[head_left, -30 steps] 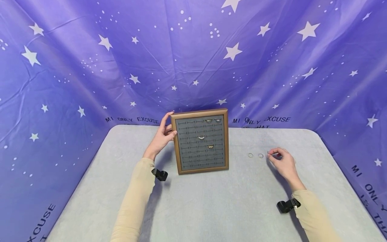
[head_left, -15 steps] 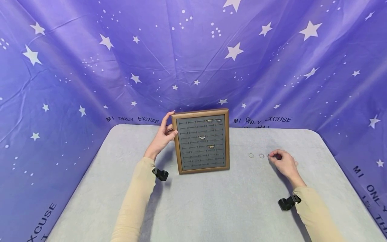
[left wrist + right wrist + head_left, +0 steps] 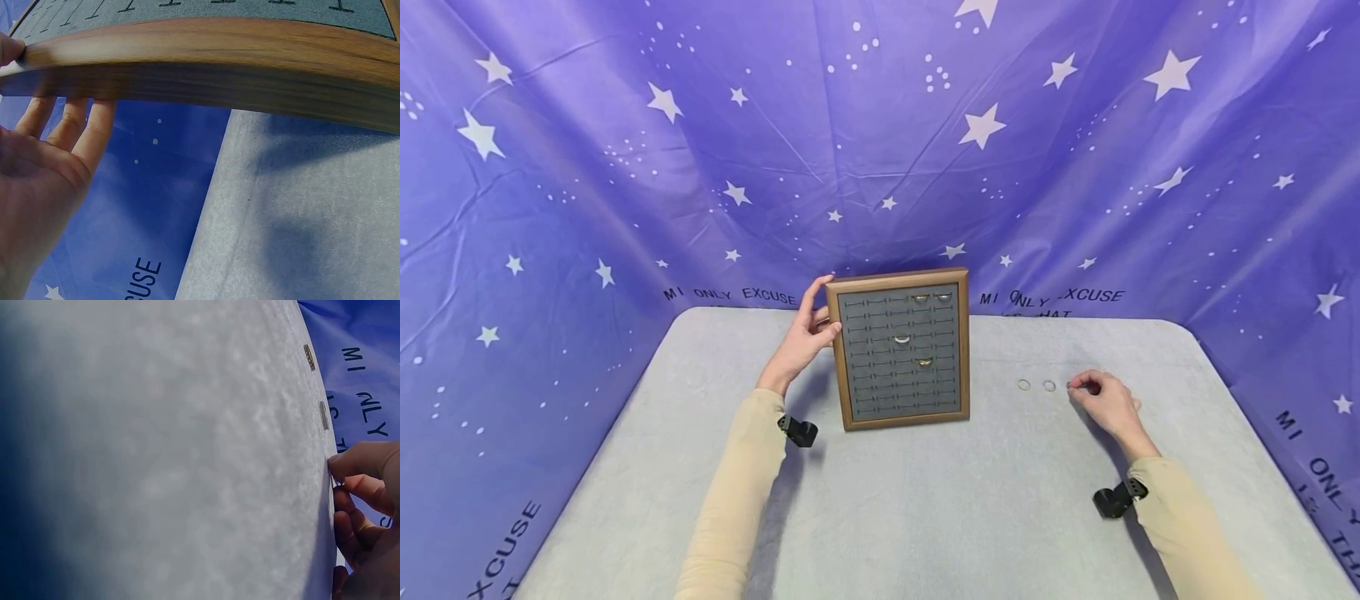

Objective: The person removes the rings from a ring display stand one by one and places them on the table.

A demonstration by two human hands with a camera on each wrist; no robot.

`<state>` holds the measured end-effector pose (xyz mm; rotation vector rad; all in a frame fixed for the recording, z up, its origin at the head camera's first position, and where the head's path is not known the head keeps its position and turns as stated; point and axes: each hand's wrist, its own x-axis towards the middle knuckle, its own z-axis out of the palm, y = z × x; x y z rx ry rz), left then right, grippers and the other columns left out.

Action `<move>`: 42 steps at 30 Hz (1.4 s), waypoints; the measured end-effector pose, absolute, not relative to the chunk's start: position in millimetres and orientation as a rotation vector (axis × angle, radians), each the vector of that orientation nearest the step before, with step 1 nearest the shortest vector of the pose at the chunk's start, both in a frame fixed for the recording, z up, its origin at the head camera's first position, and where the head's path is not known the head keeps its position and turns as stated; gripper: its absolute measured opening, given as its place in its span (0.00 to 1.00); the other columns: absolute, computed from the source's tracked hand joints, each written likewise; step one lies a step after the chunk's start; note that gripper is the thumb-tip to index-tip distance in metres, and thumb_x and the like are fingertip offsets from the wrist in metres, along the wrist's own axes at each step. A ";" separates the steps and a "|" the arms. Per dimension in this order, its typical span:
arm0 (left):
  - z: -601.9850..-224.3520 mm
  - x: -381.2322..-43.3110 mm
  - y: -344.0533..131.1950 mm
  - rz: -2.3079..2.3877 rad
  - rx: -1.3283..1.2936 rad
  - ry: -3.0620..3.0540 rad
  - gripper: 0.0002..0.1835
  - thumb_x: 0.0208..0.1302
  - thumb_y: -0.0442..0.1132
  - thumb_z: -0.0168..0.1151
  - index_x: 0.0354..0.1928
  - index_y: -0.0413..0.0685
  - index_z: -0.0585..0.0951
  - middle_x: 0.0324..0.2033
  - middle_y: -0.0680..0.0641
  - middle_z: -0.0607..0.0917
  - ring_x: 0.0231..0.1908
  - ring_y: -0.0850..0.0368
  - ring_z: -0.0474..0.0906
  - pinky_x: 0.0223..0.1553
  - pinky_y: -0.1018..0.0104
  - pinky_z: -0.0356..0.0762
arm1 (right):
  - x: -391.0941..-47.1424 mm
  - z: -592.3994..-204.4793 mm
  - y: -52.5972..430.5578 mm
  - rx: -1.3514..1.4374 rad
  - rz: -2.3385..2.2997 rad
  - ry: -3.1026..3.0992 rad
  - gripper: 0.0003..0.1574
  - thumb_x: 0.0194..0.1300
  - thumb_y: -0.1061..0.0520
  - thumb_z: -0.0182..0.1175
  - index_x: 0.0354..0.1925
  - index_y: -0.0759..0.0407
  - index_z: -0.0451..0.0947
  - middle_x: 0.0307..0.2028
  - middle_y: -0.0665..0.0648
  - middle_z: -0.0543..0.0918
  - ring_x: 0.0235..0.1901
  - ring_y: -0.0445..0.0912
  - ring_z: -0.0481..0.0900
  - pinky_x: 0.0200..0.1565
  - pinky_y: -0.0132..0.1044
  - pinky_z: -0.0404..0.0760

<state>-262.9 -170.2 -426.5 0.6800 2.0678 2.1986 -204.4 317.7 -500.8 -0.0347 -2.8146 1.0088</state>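
My left hand (image 3: 797, 350) grips the upper left edge of a wood-framed ring display board (image 3: 833, 358), thumb in front and fingers behind. The board stands tilted on the table, with a grey slotted face. Several rings sit in its slots, among them a silver ring (image 3: 902, 340) and a gold ring (image 3: 924, 362). My right hand (image 3: 1105, 407) is low at the table on the right, pinching a small ring (image 3: 1069, 386) between thumb and forefinger. Fingertips hide most of it. Left of it lie two loose rings, one gold-toned (image 3: 309, 357) and one silver-toned (image 3: 324, 415).
The pale grey tabletop (image 3: 962, 517) extends around the board and the loose rings. Behind it hangs a purple star-patterned cloth (image 3: 880, 150), close to the table's back edge. Each wrist wears a black camera, such as the right one (image 3: 1112, 502).
My right hand has come down slightly, bringing the pinched ring to the tabletop in line with the other two. My left hand and the board have stayed in place.
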 end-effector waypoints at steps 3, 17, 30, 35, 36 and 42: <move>-426.2 -263.4 -170.4 2.198 0.684 2.067 0.41 0.67 0.22 0.51 0.74 0.63 0.51 0.55 0.29 0.75 0.43 0.49 0.81 0.38 0.58 0.83 | -204.7 -499.7 318.7 -0.033 1.000 -2.824 0.06 0.61 0.60 0.62 0.35 0.63 0.79 0.32 0.60 0.78 0.34 0.52 0.72 0.36 0.54 0.58; -425.9 -262.2 -169.9 2.202 0.675 2.071 0.41 0.67 0.22 0.50 0.74 0.64 0.52 0.55 0.29 0.76 0.42 0.49 0.81 0.38 0.58 0.83 | -201.2 -493.9 314.4 -0.013 1.054 -2.705 0.09 0.60 0.62 0.62 0.38 0.67 0.79 0.31 0.60 0.80 0.30 0.40 0.71 0.34 0.35 0.67; -427.9 -264.4 -170.5 2.214 0.695 2.046 0.41 0.67 0.22 0.51 0.74 0.63 0.51 0.54 0.31 0.77 0.42 0.50 0.81 0.38 0.58 0.83 | -202.2 -480.8 269.9 0.029 1.276 -2.417 0.09 0.60 0.69 0.57 0.40 0.72 0.77 0.34 0.65 0.78 0.31 0.33 0.71 0.35 0.17 0.69; -428.0 -265.6 -170.6 2.214 0.699 2.045 0.41 0.67 0.22 0.51 0.74 0.63 0.51 0.54 0.33 0.77 0.42 0.50 0.81 0.37 0.59 0.83 | -206.3 -470.8 252.6 0.064 1.318 -2.396 0.09 0.61 0.69 0.56 0.41 0.71 0.77 0.35 0.64 0.79 0.32 0.32 0.71 0.36 0.26 0.68; -428.1 -265.7 -170.7 2.215 0.698 2.046 0.41 0.67 0.22 0.51 0.74 0.63 0.51 0.54 0.33 0.78 0.42 0.50 0.81 0.37 0.59 0.83 | -207.5 -468.3 249.5 0.072 1.320 -2.396 0.10 0.61 0.69 0.56 0.42 0.71 0.77 0.35 0.64 0.79 0.32 0.33 0.71 0.37 0.29 0.67; -427.9 -264.8 -170.1 2.220 0.683 2.043 0.41 0.67 0.22 0.51 0.74 0.62 0.51 0.54 0.34 0.78 0.42 0.50 0.81 0.37 0.58 0.83 | -213.9 -453.1 231.3 0.154 1.354 -2.366 0.10 0.61 0.69 0.56 0.43 0.69 0.77 0.36 0.65 0.79 0.33 0.35 0.71 0.39 0.39 0.64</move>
